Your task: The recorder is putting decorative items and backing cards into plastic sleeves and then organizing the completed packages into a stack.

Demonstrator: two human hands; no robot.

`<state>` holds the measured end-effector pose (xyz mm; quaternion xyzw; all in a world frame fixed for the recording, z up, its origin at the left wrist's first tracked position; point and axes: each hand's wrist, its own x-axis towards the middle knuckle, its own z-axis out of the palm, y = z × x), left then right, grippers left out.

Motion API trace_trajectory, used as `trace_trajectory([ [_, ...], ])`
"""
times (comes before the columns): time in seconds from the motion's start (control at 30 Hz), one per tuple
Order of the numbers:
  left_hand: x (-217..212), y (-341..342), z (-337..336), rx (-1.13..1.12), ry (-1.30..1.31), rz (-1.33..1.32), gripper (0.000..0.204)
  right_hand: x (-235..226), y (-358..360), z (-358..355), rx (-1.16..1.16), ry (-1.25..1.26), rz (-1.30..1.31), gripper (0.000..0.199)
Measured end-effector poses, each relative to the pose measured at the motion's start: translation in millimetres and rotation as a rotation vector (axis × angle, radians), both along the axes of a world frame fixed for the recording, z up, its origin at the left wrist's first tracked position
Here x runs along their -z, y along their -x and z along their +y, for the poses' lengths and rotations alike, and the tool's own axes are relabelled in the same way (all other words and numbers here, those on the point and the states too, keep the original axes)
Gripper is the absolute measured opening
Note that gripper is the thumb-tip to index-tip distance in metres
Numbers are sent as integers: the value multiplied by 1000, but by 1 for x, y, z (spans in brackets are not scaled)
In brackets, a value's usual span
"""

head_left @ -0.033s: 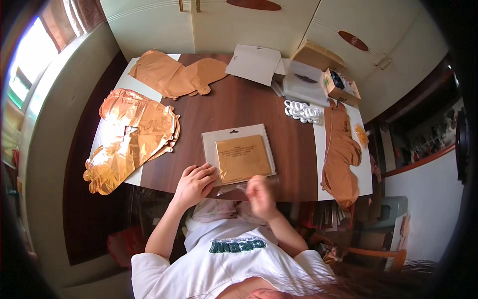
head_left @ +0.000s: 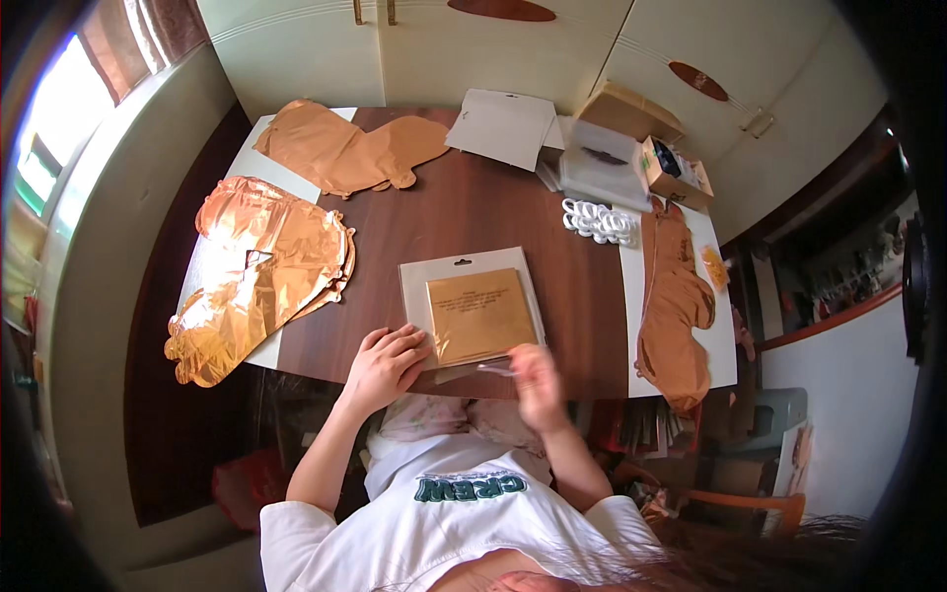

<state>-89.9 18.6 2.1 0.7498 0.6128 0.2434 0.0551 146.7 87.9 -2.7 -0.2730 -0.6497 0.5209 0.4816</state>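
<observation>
In front of me lies a clear plastic sleeve with a white hang-hole card (head_left: 477,260) and a flat, folded gold foil piece (head_left: 481,314) with small printed lines inside. My left hand (head_left: 387,361) rests flat on its lower left corner, fingers stretched out. Just off the lower right edge, my right hand (head_left: 538,387) is closed in a pinch, partly smeared by motion. From its fingertips a thin whitish strip (head_left: 496,370) runs leftward along the sleeve's near edge; whether it is still attached there is not clear.
Shiny copper foil balloons (head_left: 266,271) lie left, a matte one (head_left: 345,148) behind them, another brown one (head_left: 676,296) at right. Grey-white cards (head_left: 503,123), clear sleeves (head_left: 604,163), a small open box (head_left: 676,173), white rings (head_left: 600,221) and a small yellow packet (head_left: 715,266) lie toward the back right.
My right hand has moved to the right, away from the sleeve's lower edge, and the thin strip now shows stretched out from its fingers. My left hand has stayed put.
</observation>
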Motion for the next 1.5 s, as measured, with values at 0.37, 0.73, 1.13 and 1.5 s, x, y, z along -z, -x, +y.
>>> trace_trajectory([
  [0.37, -9, 3, -9, 106, 53, 30, 22, -31, -163, 33, 771, -15, 42, 18],
  [0.73, -12, 1, -29, 171, 38, 170, 38, -8, -86, 13, -88, -749, -1024, 50],
  [1.13, 15, -3, -39, 109, -135, 132, 23, 9, -83, 3, 110, -900, -906, 22],
  [1.5, 20, -22, -30, -104, -262, -147, 14, 20, -59, 2, 306, -793, -700, 14],
])
